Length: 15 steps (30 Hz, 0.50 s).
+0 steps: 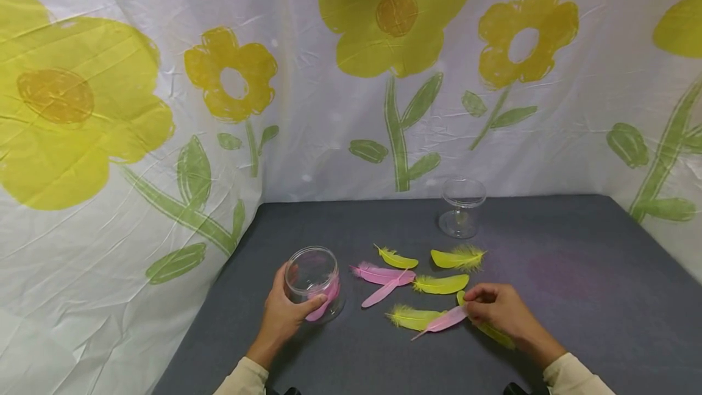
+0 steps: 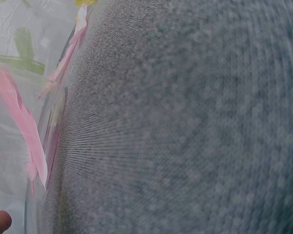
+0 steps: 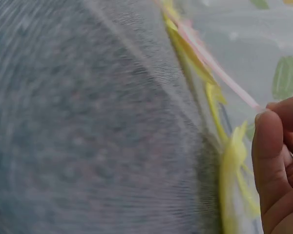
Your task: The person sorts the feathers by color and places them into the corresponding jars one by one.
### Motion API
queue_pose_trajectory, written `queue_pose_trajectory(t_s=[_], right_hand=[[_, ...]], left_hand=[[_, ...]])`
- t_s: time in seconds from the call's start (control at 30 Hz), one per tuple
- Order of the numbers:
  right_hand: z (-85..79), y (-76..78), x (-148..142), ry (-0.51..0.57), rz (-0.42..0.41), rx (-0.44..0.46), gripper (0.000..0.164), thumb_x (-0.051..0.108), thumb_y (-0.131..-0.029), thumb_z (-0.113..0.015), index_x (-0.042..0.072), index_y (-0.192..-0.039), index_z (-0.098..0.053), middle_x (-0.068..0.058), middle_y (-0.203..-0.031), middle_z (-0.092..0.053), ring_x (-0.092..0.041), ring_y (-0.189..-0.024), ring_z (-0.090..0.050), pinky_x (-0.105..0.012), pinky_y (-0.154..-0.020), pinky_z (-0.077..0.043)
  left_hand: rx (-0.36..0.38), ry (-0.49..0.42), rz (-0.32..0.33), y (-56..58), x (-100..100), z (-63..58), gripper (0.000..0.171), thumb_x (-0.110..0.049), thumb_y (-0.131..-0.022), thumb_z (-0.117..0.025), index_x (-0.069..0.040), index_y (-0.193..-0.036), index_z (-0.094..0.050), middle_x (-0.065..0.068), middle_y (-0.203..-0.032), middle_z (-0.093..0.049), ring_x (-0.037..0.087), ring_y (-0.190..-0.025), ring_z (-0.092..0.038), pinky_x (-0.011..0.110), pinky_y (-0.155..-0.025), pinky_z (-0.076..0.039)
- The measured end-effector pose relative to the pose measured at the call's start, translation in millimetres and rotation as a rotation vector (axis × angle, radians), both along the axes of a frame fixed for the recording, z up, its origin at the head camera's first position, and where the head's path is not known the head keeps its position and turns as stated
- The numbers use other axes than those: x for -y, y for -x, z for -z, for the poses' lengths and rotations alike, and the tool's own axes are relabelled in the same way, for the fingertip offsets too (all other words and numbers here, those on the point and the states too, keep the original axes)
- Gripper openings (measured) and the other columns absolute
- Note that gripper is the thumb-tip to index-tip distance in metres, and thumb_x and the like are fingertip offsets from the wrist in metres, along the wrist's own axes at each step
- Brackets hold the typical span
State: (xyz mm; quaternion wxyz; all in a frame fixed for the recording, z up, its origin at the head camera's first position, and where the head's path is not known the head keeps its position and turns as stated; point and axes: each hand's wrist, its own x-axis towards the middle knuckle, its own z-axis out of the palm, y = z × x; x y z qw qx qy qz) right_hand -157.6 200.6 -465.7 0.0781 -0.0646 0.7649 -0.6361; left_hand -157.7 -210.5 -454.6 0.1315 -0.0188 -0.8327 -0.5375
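Note:
My left hand [image 1: 285,316] grips a clear plastic jar [image 1: 312,279] that stands on the grey table [image 1: 576,297]; a pink feather [image 1: 328,298] is inside it, also seen as the pink feather [image 2: 24,126] in the left wrist view. My right hand [image 1: 496,309] pinches the end of another pink feather [image 1: 445,320] lying on the table, the pink feather [image 3: 219,73] showing in the right wrist view with my fingers [image 3: 276,161] at its end. Yellow feathers [image 1: 439,284] and two more pink feathers [image 1: 384,276] lie scattered between the hands.
A second clear jar [image 1: 462,207] stands farther back on the table. A white cloth with yellow flowers [image 1: 395,17] hangs behind and at the left. A yellow feather [image 1: 496,334] lies partly under my right hand.

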Motion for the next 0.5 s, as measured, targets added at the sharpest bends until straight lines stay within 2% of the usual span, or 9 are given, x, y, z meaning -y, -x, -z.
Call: queue_pose_trajectory(t_s=[0.27, 0.5], right_hand=[[-21.6, -2.0, -4.2, 0.071, 0.059, 0.006, 0.025, -0.001, -0.085, -0.068, -0.018, -0.101, -0.06, -0.016, -0.082, -0.066, -0.022, -0.067, -0.062, -0.037, -0.06, -0.055], [-45.0, 1.9, -4.1, 0.042, 0.09, -0.079, 0.023, 0.001, -0.087, -0.068, -0.015, -0.102, -0.062, -0.018, -0.09, -0.067, -0.029, -0.074, -0.065, -0.04, -0.066, -0.056]], left_hand=[[-0.001, -0.007, -0.003, 1.4, 0.8, 0.8, 0.101, -0.026, -0.067, -0.091, -0.004, -0.145, -0.032, 0.018, -0.145, -0.041, 0.036, -0.133, -0.038, 0.053, -0.107, -0.028], [-0.008, -0.003, -0.003, 2.3, 0.8, 1.3, 0.1, -0.025, -0.067, -0.09, -0.003, -0.145, -0.032, 0.02, -0.145, -0.042, 0.037, -0.132, -0.039, 0.053, -0.106, -0.029]])
